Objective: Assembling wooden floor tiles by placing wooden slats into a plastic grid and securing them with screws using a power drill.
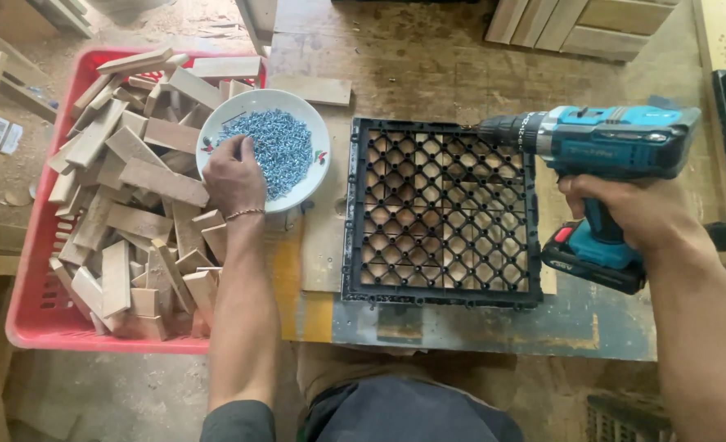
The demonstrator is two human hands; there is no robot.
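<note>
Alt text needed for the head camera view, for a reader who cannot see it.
A person's left hand reaches into a white bowl of silver screws resting on a red crate of wood blocks, while the right hand holds a blue cordless drill beside a black plastic grid tile on a worn workbench.

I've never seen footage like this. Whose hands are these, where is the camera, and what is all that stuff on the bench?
The single picture comes from a camera on a person's head, looking down at their own bare hands. The left hand reaches into a white bowl of small silvery-blue screws. The bowl rests on wooden offcuts piled in a red crate. The right hand grips a blue cordless drill, its tip at the corner of a black plastic grid lying on the workbench.
</note>
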